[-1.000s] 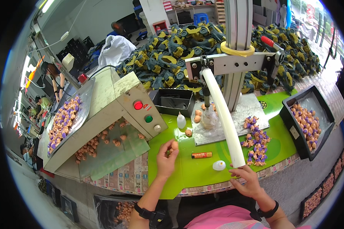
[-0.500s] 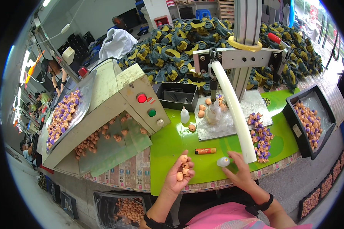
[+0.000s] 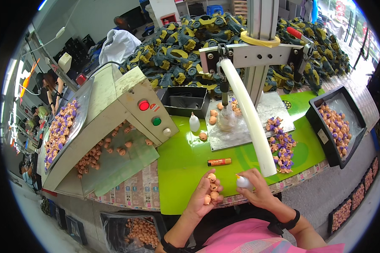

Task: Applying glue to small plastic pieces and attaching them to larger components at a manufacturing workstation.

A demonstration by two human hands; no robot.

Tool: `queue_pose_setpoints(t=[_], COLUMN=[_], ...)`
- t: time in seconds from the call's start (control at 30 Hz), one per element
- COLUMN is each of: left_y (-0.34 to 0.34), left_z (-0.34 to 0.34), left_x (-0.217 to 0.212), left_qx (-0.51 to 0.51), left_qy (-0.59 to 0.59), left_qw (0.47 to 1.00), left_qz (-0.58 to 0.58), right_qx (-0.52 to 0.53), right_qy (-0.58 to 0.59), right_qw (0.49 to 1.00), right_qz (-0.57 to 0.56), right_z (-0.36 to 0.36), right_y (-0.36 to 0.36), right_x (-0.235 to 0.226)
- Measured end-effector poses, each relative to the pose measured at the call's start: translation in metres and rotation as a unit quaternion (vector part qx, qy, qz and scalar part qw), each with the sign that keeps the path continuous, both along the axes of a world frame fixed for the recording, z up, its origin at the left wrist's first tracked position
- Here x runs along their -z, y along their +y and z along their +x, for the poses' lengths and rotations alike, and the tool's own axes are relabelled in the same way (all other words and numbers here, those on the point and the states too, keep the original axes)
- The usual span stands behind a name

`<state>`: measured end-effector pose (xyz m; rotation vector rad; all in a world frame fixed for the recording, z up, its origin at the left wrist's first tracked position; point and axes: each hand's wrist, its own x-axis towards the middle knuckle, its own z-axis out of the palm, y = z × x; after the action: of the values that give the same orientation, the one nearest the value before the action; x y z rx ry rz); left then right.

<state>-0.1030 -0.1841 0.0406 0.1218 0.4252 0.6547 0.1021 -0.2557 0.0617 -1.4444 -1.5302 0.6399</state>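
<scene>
Several small peach doll heads (image 3: 214, 195) lie in my left hand (image 3: 198, 199), its fingers curled around them. My right hand (image 3: 261, 190) grips a small white squeeze bottle (image 3: 244, 183) with an orange tip, tilted toward the left hand but apart from the heads. Just beyond the hands an orange and black tube (image 3: 219, 162) lies on the green mat (image 3: 185, 177). Another white squeeze bottle (image 3: 194, 123) stands upright farther off, near a loose doll head (image 3: 203, 136).
A press with a long white lever (image 3: 249, 120) rises over a metal plate (image 3: 219, 142). Purple and peach figures (image 3: 281, 145) lie to its right, beside a black bin (image 3: 344, 162). A beige machine (image 3: 126, 90) with heads underneath stands left. Toy vehicles (image 3: 177, 50) are heaped behind.
My right hand has lifted the bottle and tipped its nozzle leftward. My left hand, with the heads, has shifted slightly right, and the two hands are closer. The view has moved a little.
</scene>
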Motion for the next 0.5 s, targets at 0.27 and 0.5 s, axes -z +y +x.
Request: queue_pose_setpoints(t=[0.27, 0.5], left_y=[-0.006, -0.011], left_z=[0.005, 0.015], left_x=[0.01, 0.009], left_qx=[0.043, 0.014], left_qy=[0.064, 0.017], left_qw=[0.996, 1.0], left_qz=[0.033, 0.01], right_qx=[0.012, 0.093], right_qy=[0.046, 0.207], right_qw=[0.996, 0.973], right_qz=[-0.078, -0.042], right_z=[0.015, 0.014], right_y=[-0.018, -0.021], right_x=[-0.01, -0.01])
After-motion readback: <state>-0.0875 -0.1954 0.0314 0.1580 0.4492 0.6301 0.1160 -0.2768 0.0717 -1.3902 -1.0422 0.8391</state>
